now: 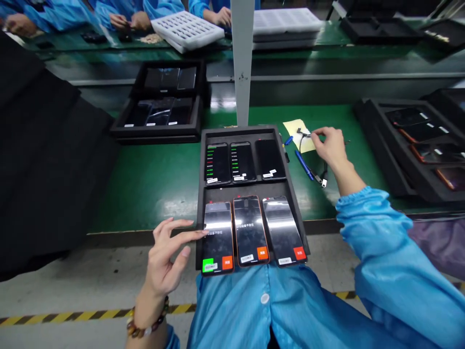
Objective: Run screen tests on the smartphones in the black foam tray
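My left hand (167,254) is open beside the tray, its index fingertip at the left edge of the front-left phone (218,247). That phone's lit screen has a green and a red square. Next to it are a middle phone (250,242) with an orange square and a right phone (284,237) with a red square. All three rest in the front of a black foam tray (247,189). My right hand (330,146) pinches a short black cable (302,135) above a yellow paper (293,127). A blue pen (304,166) and a metal-ended plug (324,182) lie nearby.
Behind the front phones, three more phones (242,165) sit in the tray. Other black trays of phones stand at left (160,130) and right (392,165). A grey post (242,63) rises behind. Co-workers' hands (140,21) and white trays (187,30) are across the bench.
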Demonstrator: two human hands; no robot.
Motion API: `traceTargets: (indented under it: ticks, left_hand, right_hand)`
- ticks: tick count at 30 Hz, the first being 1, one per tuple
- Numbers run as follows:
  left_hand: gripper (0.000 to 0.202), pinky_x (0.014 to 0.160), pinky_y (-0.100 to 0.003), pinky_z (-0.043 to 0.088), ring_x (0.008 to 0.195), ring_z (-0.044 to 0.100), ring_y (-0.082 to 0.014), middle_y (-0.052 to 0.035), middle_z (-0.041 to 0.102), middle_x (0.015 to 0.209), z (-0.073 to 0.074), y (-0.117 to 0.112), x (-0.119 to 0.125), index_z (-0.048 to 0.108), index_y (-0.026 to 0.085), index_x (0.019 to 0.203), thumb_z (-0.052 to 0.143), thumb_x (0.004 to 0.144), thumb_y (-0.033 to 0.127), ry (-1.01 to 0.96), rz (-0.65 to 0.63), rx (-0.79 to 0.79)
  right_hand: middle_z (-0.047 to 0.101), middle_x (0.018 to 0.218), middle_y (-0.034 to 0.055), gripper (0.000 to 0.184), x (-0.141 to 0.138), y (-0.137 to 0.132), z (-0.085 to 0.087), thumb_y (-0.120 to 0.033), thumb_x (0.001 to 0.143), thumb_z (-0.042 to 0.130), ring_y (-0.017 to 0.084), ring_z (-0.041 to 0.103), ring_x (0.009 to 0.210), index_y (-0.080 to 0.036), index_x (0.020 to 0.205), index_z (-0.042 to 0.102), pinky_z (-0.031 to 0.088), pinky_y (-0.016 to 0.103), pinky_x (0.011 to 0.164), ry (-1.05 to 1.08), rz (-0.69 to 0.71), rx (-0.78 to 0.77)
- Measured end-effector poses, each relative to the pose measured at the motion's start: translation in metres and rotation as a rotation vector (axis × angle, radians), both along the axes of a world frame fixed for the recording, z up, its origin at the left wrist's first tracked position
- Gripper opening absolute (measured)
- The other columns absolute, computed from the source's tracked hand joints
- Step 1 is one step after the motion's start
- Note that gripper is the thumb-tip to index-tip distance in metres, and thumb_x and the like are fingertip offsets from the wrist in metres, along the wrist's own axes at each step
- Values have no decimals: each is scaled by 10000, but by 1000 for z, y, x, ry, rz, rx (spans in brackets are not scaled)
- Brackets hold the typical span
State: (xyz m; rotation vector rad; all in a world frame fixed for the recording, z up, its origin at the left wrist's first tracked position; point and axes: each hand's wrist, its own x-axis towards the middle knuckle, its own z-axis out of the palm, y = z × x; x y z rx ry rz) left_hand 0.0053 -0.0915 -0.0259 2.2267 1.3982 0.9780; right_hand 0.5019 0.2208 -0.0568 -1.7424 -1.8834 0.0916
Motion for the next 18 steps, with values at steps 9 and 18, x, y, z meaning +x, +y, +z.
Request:
traceTargets:
  ticks: [9,18]
  left_hand:
    - [306,1218,-574,324,1219,647,-299,-45,825,1185,9,9,5,735,275,1243,548,1006,221,-4,80,5]
    - [288,1233,-566,307,1227,653,-288,-27,818,1170,24,61,35,745,281,1221,535,1029,233,17,-44,-15]
  right_hand:
    - [682,1388,306,673,-2,56,8,-470,1098,394,432,529,1385,41,877,772,379,632,1094,-217,104,-82]
    - [669,1386,264,411,22,44,-1,-432,1013,707,447,407,1388,-92,1238,764,332,582,1054,-260,153,-222]
